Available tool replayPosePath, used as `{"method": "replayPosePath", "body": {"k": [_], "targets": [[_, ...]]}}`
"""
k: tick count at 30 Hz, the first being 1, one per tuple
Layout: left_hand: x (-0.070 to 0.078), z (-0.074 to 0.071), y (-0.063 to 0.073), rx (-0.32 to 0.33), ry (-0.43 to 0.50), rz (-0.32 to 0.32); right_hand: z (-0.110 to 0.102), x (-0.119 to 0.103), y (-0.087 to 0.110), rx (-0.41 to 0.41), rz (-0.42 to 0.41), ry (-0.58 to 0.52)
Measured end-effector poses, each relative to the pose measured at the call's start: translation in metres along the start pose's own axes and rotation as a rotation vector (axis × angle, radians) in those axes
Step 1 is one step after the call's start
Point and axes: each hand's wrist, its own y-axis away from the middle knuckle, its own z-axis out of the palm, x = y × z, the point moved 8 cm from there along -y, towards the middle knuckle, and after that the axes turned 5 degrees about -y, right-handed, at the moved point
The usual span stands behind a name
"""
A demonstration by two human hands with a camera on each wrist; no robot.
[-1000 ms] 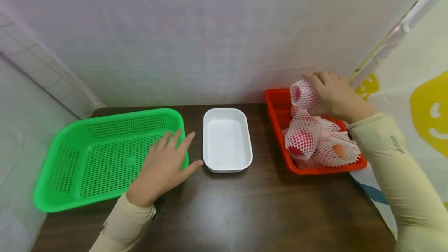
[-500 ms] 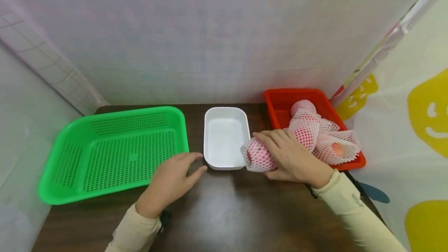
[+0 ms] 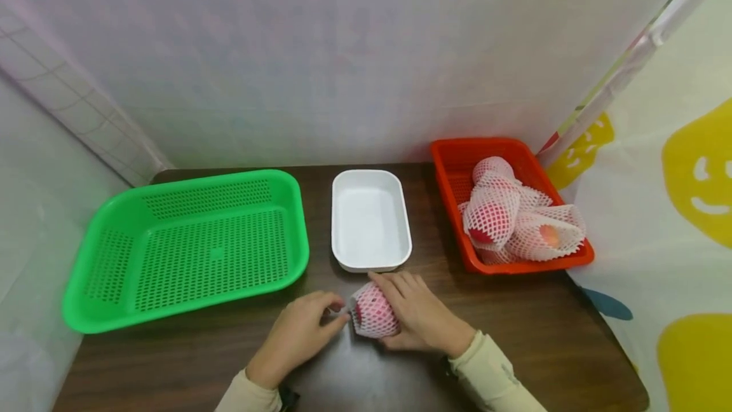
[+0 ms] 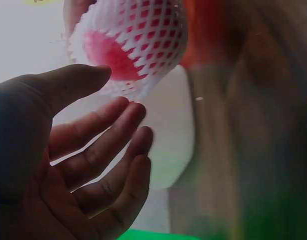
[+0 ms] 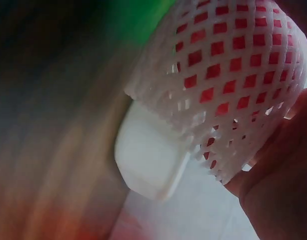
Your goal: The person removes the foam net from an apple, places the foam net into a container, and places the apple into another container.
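Right hand has fingers and thumb wrapped round a round red fruit in a white foam-net sleeve, held over the dark brown wood-look table, just in front of the white rectangular dish. Left hand holds nothing, fingers loosely bent, thumb spread apart, right by the sleeve's open end; can't tell if touching. Green perforated plastic basket at left; red plastic basket at right holds more net-wrapped fruits, piled together.
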Motion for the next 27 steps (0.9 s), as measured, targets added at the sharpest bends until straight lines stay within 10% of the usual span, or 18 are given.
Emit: {"method": "replayPosePath", "body": {"k": [8, 27], "targets": [[-0.007, 0.024, 0.004, -0.089, 0.284, 0.006, 0.013, -0.01, 0.001, 0.001, 0.034, -0.03], [-0.013, 0.035, 0.004, -0.123, 0.251, -0.074, 0.013, -0.026, -0.003, 0.0, -0.054, -0.161]]}}
